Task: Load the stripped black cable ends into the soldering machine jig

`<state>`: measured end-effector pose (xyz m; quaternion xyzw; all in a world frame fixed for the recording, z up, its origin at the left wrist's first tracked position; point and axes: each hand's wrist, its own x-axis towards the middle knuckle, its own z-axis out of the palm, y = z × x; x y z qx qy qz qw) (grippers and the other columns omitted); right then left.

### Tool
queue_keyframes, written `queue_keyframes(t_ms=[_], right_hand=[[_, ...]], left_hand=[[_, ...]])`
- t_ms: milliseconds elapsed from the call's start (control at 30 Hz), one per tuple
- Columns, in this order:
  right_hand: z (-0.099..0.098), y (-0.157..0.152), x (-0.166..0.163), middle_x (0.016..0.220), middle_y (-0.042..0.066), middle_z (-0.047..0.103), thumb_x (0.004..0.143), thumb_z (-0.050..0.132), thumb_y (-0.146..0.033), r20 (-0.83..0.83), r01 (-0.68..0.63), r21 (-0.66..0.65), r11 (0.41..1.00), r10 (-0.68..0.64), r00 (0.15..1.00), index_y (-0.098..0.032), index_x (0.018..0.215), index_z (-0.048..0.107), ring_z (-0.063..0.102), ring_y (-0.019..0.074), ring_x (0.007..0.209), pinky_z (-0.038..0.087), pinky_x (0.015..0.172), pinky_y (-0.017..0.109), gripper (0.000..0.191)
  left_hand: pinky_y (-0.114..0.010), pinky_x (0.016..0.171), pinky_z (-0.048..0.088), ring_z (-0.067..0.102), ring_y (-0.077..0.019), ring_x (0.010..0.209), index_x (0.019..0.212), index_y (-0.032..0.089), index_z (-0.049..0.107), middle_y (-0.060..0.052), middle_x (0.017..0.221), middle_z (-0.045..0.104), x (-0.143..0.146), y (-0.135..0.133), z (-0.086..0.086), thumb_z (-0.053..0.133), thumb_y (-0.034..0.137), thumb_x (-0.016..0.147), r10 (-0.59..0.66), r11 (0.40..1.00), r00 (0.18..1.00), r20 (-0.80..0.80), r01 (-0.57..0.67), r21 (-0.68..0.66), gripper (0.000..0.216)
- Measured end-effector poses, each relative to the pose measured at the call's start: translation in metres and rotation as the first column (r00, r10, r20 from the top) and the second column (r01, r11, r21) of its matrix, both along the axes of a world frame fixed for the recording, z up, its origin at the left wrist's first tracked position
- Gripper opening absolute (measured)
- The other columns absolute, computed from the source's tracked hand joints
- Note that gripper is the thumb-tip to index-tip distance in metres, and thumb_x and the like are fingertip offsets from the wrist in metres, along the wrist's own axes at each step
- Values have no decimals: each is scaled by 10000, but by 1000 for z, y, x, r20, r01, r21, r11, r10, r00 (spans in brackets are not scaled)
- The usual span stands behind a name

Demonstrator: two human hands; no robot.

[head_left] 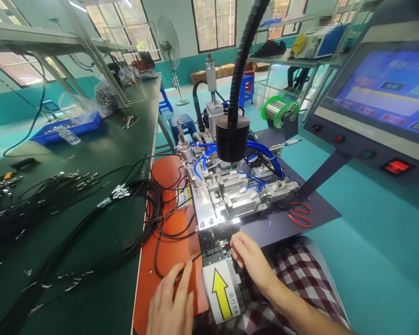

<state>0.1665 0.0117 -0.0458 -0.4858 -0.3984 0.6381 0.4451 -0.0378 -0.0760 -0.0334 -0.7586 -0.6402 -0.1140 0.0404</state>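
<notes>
A black cable runs over the orange board's edge to the front of a metal bench machine. My left hand is low over the orange board, its fingers closed lightly on this cable. At the cable's tip, thin coloured wires reach the fingertips of my right hand, which is pinched on them. Just below the cable lies a white label with a yellow arrow, on the machine's front part. A coil of black cables rests left of the machine.
More cable bundles lie on the green bench, with a blue tray behind. Red-handled pliers lie right of the machine. A black cylinder on a flexible neck hangs above it. A control screen and a wire spool stand right.
</notes>
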Motion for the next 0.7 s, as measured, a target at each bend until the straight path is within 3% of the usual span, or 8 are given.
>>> queue_keyframes(t_ms=[100, 267, 467, 700], right_hand=[[5, 3, -7, 525, -76, 386, 758, 526, -684, -13, 1, -2, 1000, -1, 1000, -214, 609, 414, 312, 93, 455, 251, 451, 233, 505], [3, 5, -15, 523, -93, 338, 715, 565, -685, -70, -1, 3, 1000, 2, 998, -220, 638, 402, 269, 86, 461, 234, 442, 219, 499], [-6, 6, -15, 529, -90, 351, 748, 567, -648, -88, -16, -6, 1000, 15, 996, -217, 648, 410, 275, 89, 466, 235, 447, 220, 470], [-36, -7, 10, 590, -52, 482, 838, 472, -626, -34, 13, -39, 999, -14, 999, -209, 748, 518, 343, 103, 469, 283, 481, 243, 429]], left_hand=[[-401, 804, 542, 577, -282, 1092, 1494, 300, 95, -84, 1289, 574, -4, 2, -1, 426, 264, 912, -51, 998, 989, -140, 54, 18, 671], [-302, 733, 575, 594, -247, 1079, 1498, 230, 56, -90, 1274, 597, -5, 10, 5, 398, 274, 925, -83, 988, 960, -266, 115, 105, 669], [-305, 745, 587, 588, -246, 1094, 1496, 240, 92, -92, 1261, 594, -7, 13, 4, 392, 242, 915, -88, 981, 966, -244, 126, 145, 654], [-276, 754, 590, 577, -232, 1124, 1492, 277, 100, -73, 1285, 580, -7, 12, 6, 396, 229, 920, -79, 989, 973, -215, 103, 103, 646]])
